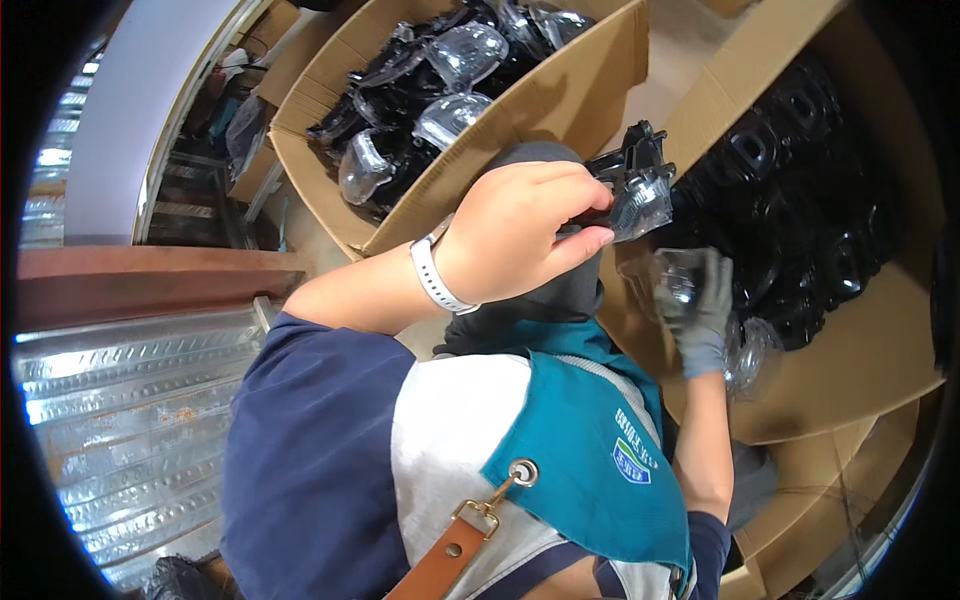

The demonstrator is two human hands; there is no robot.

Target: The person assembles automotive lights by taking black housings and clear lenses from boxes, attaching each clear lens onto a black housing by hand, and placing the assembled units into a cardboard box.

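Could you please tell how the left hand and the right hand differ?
The left hand is bare, while the right hand wears a grey fabric glove. The left hand holds a black and clear plastic part; the right hand holds a clear plastic piece. Both hold transparent plastic.

Wide fisheye camera looking steeply down from the person's head, facing past the teal apron (585,440), viewing left hand (525,230) and gloved right hand (702,310) closely
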